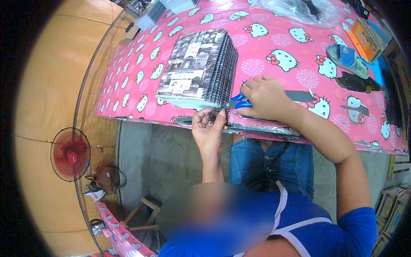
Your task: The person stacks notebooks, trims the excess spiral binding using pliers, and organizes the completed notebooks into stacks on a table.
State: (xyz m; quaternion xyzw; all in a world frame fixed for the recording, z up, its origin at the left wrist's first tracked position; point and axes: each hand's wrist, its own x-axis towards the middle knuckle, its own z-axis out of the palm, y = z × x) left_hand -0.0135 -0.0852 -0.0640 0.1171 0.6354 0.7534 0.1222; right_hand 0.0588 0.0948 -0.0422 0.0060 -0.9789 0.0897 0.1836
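A stack of spiral-bound notebooks (195,60) with black-and-white picture covers lies near the table's front edge, its black coil bindings facing right. My right hand (267,99) is closed round the blue handles of small pliers (243,103), their metal jaws at the near end of the bindings. Just below the jaws, my left hand (207,126) pinches a bunch of black curly coil ends (212,115) at the stack's near right corner. Whether the jaws are closed on a coil is too small to tell.
A pink patterned cloth covers the table (252,66). More notebook stacks (150,16) stand at the far left. A clear plastic bag (295,10), a blue slipper (347,60) and an orange box (364,40) lie at the far right. A red fan (70,154) stands left.
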